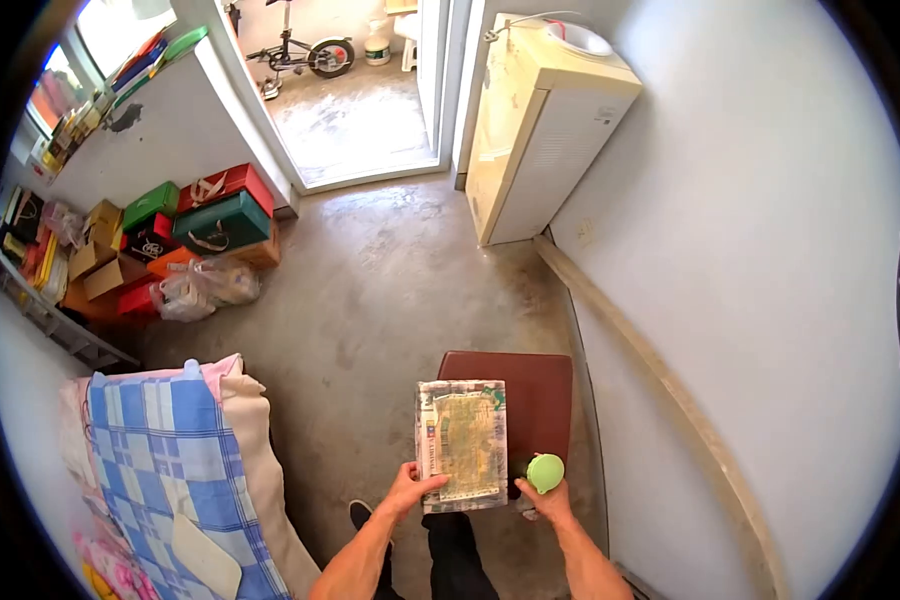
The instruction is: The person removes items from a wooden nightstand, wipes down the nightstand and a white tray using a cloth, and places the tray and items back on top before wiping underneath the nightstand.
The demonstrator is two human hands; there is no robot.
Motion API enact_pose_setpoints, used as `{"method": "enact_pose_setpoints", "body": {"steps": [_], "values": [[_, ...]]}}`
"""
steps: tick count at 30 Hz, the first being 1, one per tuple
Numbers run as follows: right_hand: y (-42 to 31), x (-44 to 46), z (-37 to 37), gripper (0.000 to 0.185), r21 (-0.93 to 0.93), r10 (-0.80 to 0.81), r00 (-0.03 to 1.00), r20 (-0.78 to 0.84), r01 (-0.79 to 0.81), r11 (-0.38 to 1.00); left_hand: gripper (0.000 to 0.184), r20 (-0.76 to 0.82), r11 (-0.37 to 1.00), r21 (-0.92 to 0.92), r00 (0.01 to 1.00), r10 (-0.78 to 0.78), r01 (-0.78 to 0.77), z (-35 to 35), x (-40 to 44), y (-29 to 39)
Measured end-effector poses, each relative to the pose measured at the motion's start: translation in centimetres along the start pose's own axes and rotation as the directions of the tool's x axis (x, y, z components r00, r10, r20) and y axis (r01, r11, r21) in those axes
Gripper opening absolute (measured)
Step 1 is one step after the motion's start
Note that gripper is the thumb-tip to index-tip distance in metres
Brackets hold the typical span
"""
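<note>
At the far left, a blue checked cover (175,430) lies along the bed's edge. Right of it, the left hand (410,490) is clamped on a flat, book-like packet (467,440), its thumb over the upper face near the left edge and its other fingers mostly hidden. The packet overlaps the left edge of the brown tabletop (542,400) and reaches past its near edge; whether it rests there or is held just above, I cannot tell. It looks stiff and fairly light, its worn, papery covering likely grippy but easy to tear. The left and right edges seem the best holds, a thumb on top and fingers beneath. Farther right, near the tabletop's near right corner, the right hand (550,503) is closed around a round green item (545,473). That looks light, smooth and perhaps slippery; its sides suit a wrapped grip.
</note>
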State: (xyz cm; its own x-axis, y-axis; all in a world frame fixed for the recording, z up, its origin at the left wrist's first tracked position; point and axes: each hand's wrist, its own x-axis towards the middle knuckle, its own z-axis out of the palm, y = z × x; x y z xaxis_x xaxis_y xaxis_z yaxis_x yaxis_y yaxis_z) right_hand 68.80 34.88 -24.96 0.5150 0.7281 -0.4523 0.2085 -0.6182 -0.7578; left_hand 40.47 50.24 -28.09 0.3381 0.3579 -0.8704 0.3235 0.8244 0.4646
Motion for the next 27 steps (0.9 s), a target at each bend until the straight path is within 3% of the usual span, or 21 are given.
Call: {"method": "enact_pose_setpoints", "body": {"steps": [4,9,14,18,22,24,27], "values": [[-3.9,-1.1,-1.9,0.07,-0.042,-0.031,0.996,-0.089,0.027,0.999,0.097,-0.065,0.993,-0.075,0.994,0.082,-0.087,-0.6,-0.6,0.6],[-8.7,-2.7,-4.4,0.072,0.121,-0.07,0.991,-0.115,0.084,0.989,0.088,-0.104,0.979,-0.13,0.984,0.147,-0.16,-0.2,-2.8,2.3],[-15.6,-4.7,-6.5,0.073,0.18,-0.226,0.964,-0.142,0.249,0.952,0.081,-0.121,0.969,-0.152,0.977,0.176,-0.193,-0.3,-5.5,7.9],[-18.3,-5.8,-9.8,0.075,0.267,-0.266,0.938,-0.222,0.321,0.909,0.074,-0.044,0.935,-0.198,0.956,0.291,-0.293,0.6,-5.5,16.7],[-19.0,-7.8,-12.5,0.074,0.298,-0.21,0.95,-0.23,0.274,0.915,0.069,0.023,0.91,-0.171,0.921,0.388,-0.379,2.7,-4.1,28.9],[-19.3,-8.7,-13.0,0.07,0.212,-0.235,0.943,-0.235,0.286,0.934,0.071,0.099,0.887,-0.182,0.89,0.445,-0.423,4.3,-2.6,36.2],[-20.5,-10.0,-12.5,0.066,0.302,-0.054,0.966,-0.252,0.131,0.944,0.076,0.177,0.866,-0.201,0.852,0.492,-0.458,7.8,-0.7,48.0]]}}
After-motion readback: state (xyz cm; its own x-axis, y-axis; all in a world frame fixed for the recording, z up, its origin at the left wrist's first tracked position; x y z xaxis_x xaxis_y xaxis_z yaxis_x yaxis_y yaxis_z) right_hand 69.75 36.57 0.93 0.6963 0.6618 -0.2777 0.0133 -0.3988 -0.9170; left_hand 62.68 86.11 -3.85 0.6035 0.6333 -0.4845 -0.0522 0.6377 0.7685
